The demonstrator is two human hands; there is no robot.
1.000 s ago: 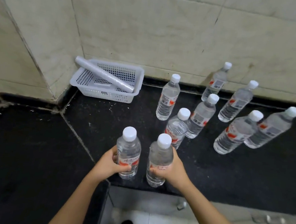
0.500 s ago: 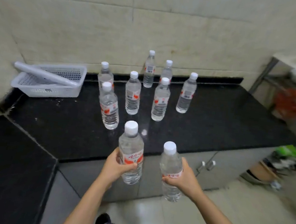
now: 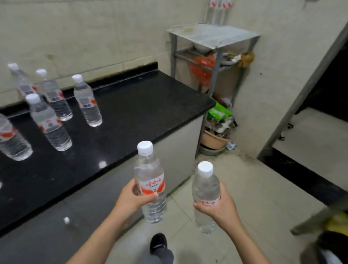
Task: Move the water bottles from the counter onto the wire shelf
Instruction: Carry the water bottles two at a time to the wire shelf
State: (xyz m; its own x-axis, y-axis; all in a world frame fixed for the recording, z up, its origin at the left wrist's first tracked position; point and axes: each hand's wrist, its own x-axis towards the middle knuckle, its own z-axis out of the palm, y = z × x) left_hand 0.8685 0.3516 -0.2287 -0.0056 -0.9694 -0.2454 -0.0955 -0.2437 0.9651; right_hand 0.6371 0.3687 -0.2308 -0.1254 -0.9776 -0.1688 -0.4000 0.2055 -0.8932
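The person stands on the pale tiled floor [image 3: 236, 201] beside the black stone counter [image 3: 128, 110], a bottle in each hand. The left hand [image 3: 132, 198] is wrapped round the middle of a clear plastic water bottle with a white screw cap [image 3: 150, 180], fingers closed over its red-and-white label; red script runs across that label, though I cannot read it with certainty. The right hand [image 3: 219, 206] is closed the same way round a second clear white-capped bottle [image 3: 205, 194], its red-lettered label mostly hidden behind the thumb. Both bottles are full of clear water, held off the counter over the floor, caps up and long axes close to upright, the left one leaning a little with its cap toward the counter.

Further clear water bottles with white caps remain standing on the counter: one nearest the hands [image 3: 47, 119], one at the right of the group [image 3: 87, 100], one behind it [image 3: 52, 94], one by the wall [image 3: 21, 81] and a larger-looking one at the left edge [image 3: 1, 132]. All carry the same red-and-white labels, print too small to read.

In the far corner stands a grey metal shelf unit [image 3: 214, 57] with an orange plastic bag [image 3: 202, 70] inside. More bottles [image 3: 219, 6] stand on its top.
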